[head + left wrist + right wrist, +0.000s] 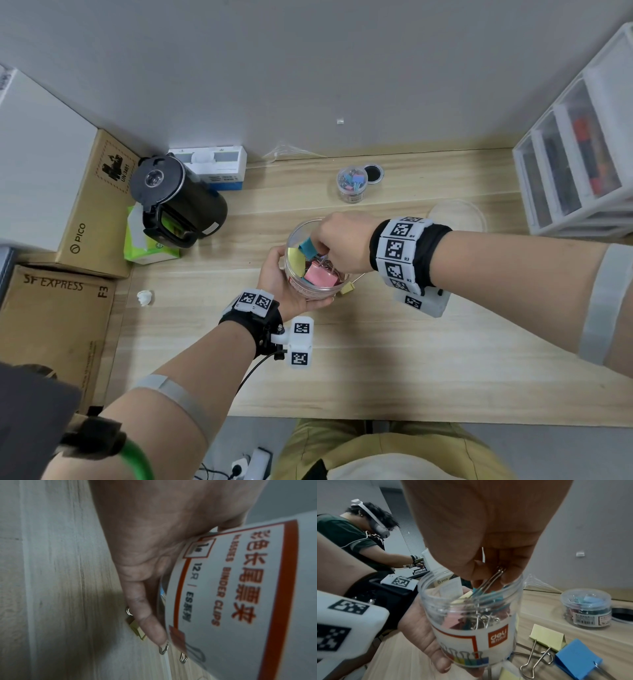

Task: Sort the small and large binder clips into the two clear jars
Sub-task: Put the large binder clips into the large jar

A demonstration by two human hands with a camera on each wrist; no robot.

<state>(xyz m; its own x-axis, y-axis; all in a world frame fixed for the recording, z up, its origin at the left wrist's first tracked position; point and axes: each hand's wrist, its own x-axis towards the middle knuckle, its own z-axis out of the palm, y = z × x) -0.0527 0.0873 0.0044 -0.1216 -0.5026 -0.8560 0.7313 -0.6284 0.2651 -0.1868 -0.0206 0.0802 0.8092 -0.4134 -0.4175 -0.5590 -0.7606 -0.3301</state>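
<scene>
The left hand (pixel 284 284) wraps around the large clear jar (pixel 310 289) near the desk's (pixel 376 359) centre, thumb and fingers curled round its labelled wall. The right hand (pixel 342 240) reaches into the jar's mouth from 3 o'clock, pinching the wire handles of a teal binder clip (pixel 307 248) above pink and yellow large clips inside. A yellow clip (pixel 547 639) and a blue clip (pixel 578 660) lie on the desk just beside the jar. The small jar (pixel 351 184), holding small clips, stands at 12 o'clock, its black lid (pixel 373 173) beside it.
</scene>
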